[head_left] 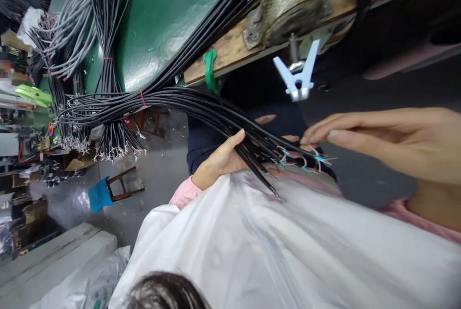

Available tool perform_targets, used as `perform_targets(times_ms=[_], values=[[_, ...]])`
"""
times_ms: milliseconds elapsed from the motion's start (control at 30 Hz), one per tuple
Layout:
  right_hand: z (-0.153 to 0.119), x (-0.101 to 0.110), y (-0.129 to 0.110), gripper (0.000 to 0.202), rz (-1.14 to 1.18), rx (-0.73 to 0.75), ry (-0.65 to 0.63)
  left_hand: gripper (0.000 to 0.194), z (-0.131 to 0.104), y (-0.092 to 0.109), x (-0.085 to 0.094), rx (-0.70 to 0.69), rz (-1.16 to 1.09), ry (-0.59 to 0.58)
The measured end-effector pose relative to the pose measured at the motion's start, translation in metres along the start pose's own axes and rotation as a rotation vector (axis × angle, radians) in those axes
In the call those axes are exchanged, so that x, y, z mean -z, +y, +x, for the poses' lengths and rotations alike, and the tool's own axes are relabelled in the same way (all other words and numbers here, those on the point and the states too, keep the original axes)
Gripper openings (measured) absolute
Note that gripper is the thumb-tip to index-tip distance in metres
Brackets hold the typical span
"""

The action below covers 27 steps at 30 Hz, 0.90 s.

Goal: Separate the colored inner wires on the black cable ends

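Note:
A bundle of black cables [201, 100] runs from the bench edge across my lap, tied with a red band [143, 96]. My left hand [225, 155] is wrapped round the bundle near its loose ends, the thumb lying on top. At those ends the sheaths are stripped, and thin coloured wires [319, 158] stick out in white, blue and red. My right hand [374, 138] is at the tip of one cable, with thumb and fingers close together. Its fingertips touch the cable end; part of the grip is hidden behind the thumb.
A green bench top [162, 26] holds more tied black cables [108, 26] and grey cables [77, 21]. Along its wooden edge are a green hook-like piece [211, 70], a light blue clip [298, 76] and a plastic-wrapped machine [293, 4]. A blue stool [100, 195] stands on the floor.

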State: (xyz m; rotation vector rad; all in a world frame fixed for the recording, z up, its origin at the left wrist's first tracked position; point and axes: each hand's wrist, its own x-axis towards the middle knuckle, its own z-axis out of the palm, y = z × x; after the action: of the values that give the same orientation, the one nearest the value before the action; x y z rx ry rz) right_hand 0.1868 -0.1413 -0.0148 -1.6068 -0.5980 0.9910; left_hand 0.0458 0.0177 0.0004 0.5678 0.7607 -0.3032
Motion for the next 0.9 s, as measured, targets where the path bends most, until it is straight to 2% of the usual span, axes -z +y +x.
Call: perform_targets(times_ms=[100,133,200,267,300,400,467,500,533,567,600,633,700,733,833,900], values=[[-0.002,-0.005,-0.001,0.077,0.032,-0.021,0.078,0.06,0.008,-0.005,0.01,-0.035,0.242,-0.075],[-0.002,-0.006,-0.001,0.076,0.036,-0.025,0.088,0.059,0.009,-0.005,0.014,-0.07,0.373,-0.066],[-0.003,-0.009,0.0,0.074,0.057,-0.04,0.086,0.055,0.004,-0.001,0.02,-0.164,0.773,0.009],[-0.001,-0.012,0.0,0.072,0.108,-0.082,0.064,0.049,-0.015,0.009,0.021,-0.261,1.242,0.149],[0.001,-0.014,-0.001,0.071,0.137,-0.121,0.043,0.047,-0.029,0.016,0.02,-0.283,1.354,0.212],[0.013,-0.02,-0.005,0.073,0.186,-0.223,-0.035,0.046,-0.077,0.043,0.009,-0.378,1.5,0.422],[0.022,-0.026,-0.009,0.077,0.189,-0.245,-0.107,0.043,-0.098,0.068,-0.001,-0.617,1.622,0.63],[0.026,-0.03,-0.012,0.078,0.179,-0.243,-0.142,0.042,-0.102,0.084,-0.004,-0.772,1.675,0.778],[0.029,-0.034,-0.014,0.078,0.164,-0.236,-0.168,0.043,-0.102,0.102,-0.006,-0.862,1.736,0.893],[0.031,-0.038,-0.015,0.079,0.147,-0.229,-0.186,0.047,-0.099,0.12,-0.006,-0.871,1.806,0.973],[0.032,-0.042,-0.016,0.079,0.132,-0.226,-0.196,0.053,-0.093,0.137,-0.004,-0.805,1.873,1.003],[0.031,-0.046,-0.016,0.079,0.117,-0.225,-0.198,0.056,-0.086,0.153,-0.001,-0.696,1.92,0.988],[0.028,-0.05,-0.013,0.077,0.085,-0.222,-0.181,0.052,-0.071,0.176,0.009,-0.498,1.922,0.82],[0.026,-0.051,-0.01,0.076,0.073,-0.218,-0.165,0.046,-0.065,0.181,0.015,-0.502,1.906,0.745],[0.021,-0.052,0.003,0.067,0.048,-0.201,-0.127,0.037,-0.054,0.179,0.033,-0.69,1.712,0.623],[0.021,-0.05,0.015,0.058,0.042,-0.196,-0.117,0.039,-0.053,0.171,0.04,-0.839,1.551,0.626]])
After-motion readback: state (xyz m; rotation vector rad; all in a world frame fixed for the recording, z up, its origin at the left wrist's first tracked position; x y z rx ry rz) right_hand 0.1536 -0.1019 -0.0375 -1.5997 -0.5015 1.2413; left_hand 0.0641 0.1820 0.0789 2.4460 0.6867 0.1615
